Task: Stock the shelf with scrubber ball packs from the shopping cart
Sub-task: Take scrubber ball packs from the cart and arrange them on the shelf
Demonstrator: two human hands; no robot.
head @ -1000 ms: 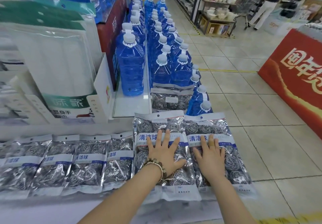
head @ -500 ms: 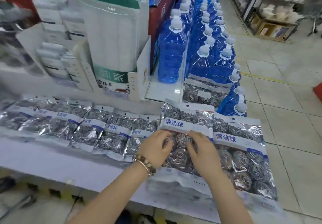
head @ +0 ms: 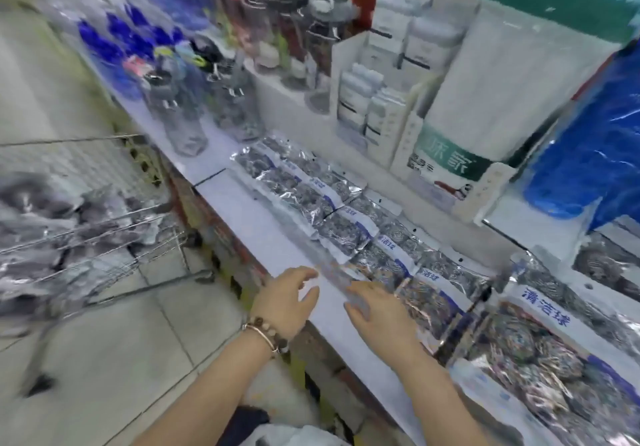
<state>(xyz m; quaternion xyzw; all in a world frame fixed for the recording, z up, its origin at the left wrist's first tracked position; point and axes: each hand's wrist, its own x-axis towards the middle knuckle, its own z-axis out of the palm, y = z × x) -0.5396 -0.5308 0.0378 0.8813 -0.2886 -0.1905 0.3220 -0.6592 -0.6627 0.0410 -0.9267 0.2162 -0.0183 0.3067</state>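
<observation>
Item: row of silver foil scrubber ball packs with blue-and-white labels (head: 346, 223), lying flat and overlapping edge to edge along the white shelf board (head: 249, 210), running from beside the bottles at the far left to the near right; a larger pack of the same kind (head: 540, 352) lies at the near right end. Further packs, blurred grey and silver (head: 31, 217), sit inside the wire shopping cart (head: 114, 223), which stands on the pale tiled floor (head: 104, 359) to the left of the shelf. Left hand (head: 287, 301), a beaded bracelet (head: 266, 333) at its wrist: over the bare front edge of the shelf, fingers loosely spread and slightly bent, holding nothing. Right hand (head: 379, 317): just beside it, palm down, fingers extended at the near edge of the row; blur hides whether it touches a pack. Behind the row: clear plastic drinking bottles with coloured lids (head: 188, 116), a white cardboard display tray of small white boxes (head: 367, 99), a tall white bag with a green top and green label (head: 502, 81), and a blue translucent container (head: 581, 140) at far right
</observation>
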